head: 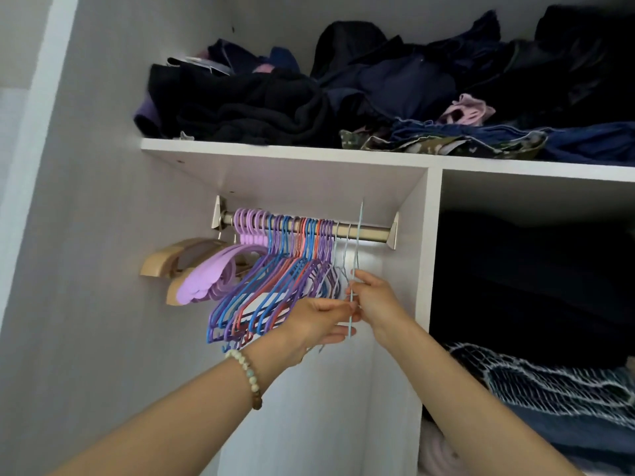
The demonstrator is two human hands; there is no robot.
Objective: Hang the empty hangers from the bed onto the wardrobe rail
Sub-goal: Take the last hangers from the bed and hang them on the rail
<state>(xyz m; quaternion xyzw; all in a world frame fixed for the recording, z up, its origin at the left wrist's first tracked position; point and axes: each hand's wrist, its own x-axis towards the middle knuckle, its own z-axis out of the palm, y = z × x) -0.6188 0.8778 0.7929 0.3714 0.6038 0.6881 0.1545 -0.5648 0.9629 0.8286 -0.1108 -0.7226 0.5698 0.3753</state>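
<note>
A metal wardrobe rail (372,232) runs under the shelf and carries several empty hangers: purple, blue and red wire hangers (275,286) in the middle, lilac plastic hangers (209,280) and wooden hangers (171,259) at the left. A thin light blue hanger (357,242) stands edge-on at the right end, its hook raised above the rail. My right hand (374,304) pinches its lower part. My left hand (319,321) grips the same hanger lower down, beside the hanging bunch. A bead bracelet circles my left wrist.
A white shelf (281,151) above the rail holds a heap of dark clothes (378,87). A white divider panel (427,255) stands just right of the rail. The right compartment holds dark fabric and a patterned blue cloth (549,379).
</note>
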